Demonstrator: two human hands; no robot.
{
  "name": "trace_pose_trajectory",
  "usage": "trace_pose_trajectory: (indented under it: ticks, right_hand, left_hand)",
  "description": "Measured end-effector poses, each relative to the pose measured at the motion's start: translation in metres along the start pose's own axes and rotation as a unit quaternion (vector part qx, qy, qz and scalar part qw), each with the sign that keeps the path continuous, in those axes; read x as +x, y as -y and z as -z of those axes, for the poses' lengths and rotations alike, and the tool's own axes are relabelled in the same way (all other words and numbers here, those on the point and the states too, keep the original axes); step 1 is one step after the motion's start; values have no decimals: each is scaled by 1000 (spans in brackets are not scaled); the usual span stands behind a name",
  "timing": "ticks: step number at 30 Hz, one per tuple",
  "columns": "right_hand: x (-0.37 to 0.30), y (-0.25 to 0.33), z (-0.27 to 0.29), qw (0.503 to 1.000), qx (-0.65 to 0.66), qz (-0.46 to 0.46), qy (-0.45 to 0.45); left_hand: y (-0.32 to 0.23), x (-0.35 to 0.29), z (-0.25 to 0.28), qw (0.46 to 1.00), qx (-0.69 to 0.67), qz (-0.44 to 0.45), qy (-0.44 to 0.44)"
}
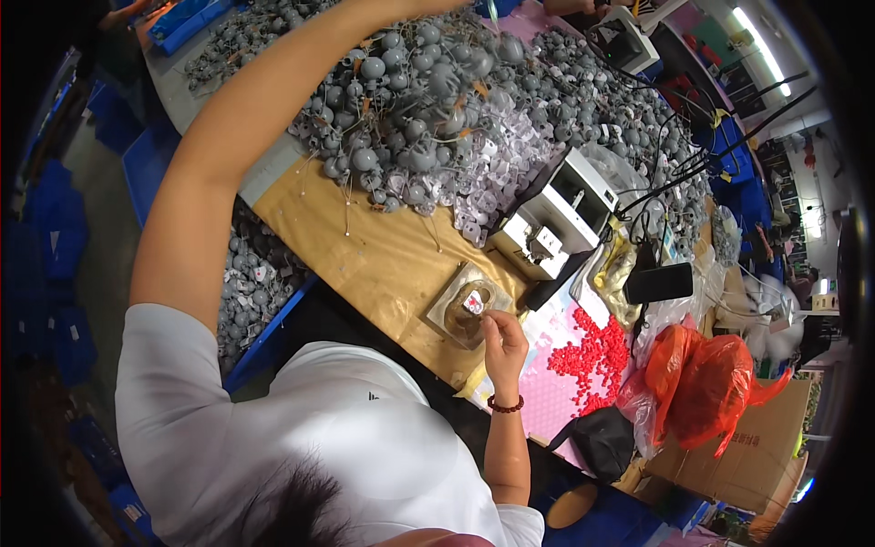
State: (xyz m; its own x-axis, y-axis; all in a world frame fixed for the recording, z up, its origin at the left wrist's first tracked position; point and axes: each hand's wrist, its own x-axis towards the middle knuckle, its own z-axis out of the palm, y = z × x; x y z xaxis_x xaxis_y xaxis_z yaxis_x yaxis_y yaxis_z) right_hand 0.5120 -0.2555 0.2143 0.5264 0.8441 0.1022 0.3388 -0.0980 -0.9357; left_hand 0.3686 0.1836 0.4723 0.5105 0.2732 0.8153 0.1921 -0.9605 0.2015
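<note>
My right hand, with a dark red bead bracelet at the wrist, is closed in a pinch. Its fingertips are at the edge of a small white piece with red on it; whatever they hold is too small to make out. That piece sits in the hollow of a square metal fixture on the brown-covered table. Stretched far across the table, my left arm passes over a heap of grey round parts with thin wires. My left hand is mostly cut off by the upper edge, fingers hidden.
Clear plastic parts lie heaped beside a white box-shaped machine. Small red pieces are scattered on a pink sheet. A phone, a red plastic bag and a black pouch are at the right. Cables hang there too.
</note>
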Motion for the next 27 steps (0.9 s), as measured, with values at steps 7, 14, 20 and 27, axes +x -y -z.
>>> trace_pose_trajectory:
  ticks: [7, 14, 20, 27]
  right_hand:
    - [-6, 8, 14, 1000, -21, -2, -22]
    - [4, 12, 4, 999, -26, 25, 5]
    - [2, 3, 13, 1000, -20, 5, -10]
    - [15, 16, 0, 999, -14, 27, 29]
  left_hand:
    - [-44, 8, 1, 958, -149, 231, 84]
    - [71, -17, -32, 977, 91, 8, 195]
    - [-25, -14, 8, 983, -98, 93, -126]
    - [-28, -15, 31, 988, -54, 119, -80]
